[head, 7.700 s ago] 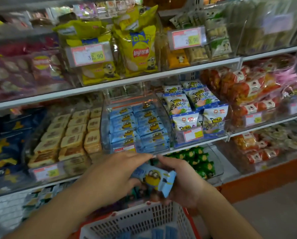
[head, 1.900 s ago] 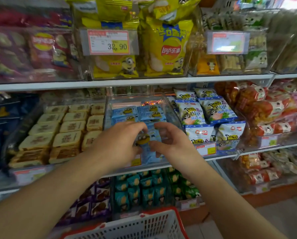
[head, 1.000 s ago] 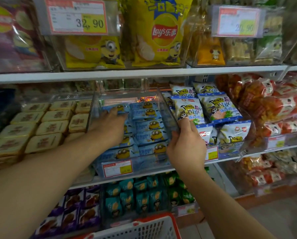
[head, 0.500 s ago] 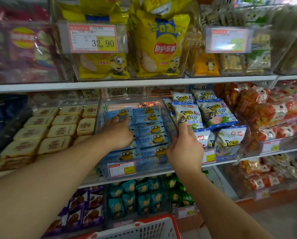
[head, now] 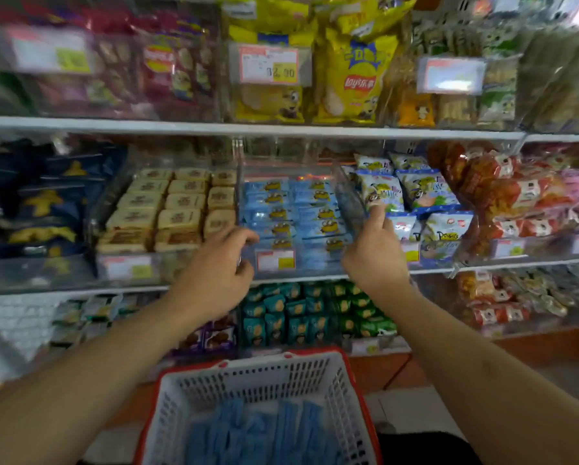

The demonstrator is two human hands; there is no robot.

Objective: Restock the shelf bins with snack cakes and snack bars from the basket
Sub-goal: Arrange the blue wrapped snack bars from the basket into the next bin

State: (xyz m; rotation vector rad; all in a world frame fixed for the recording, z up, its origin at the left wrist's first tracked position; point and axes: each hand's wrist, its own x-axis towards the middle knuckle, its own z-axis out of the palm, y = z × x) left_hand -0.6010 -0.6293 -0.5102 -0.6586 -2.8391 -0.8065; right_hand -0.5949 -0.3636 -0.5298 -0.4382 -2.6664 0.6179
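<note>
Now both your hands sit at the clear bin's front, nothing held.
Left of the clear bin (head: 290, 209), your left hand (head: 214, 273) has a loose, curled, empty grip at its front corner; the blue snack cakes (head: 295, 213) lie flat inside, long axes running across. On its right wall your right hand (head: 375, 253) rests, grip empty. More cakes wait below in the basket (head: 254, 370). Tugging unevenly could skew the bin and spill rows.

- Middle shelf (head: 315, 276): clear bin (head: 283, 169) of blue snack cakes (head: 295, 213) at centre, price tag on its front.
- Left of it, bin of tan cakes (head: 167, 209); right, white-and-blue bags (head: 412, 199).
- Upper shelf (head: 214, 126): yellow chip bags (head: 352, 78).
- Floor: white basket (head: 268, 374), red rim.
</note>
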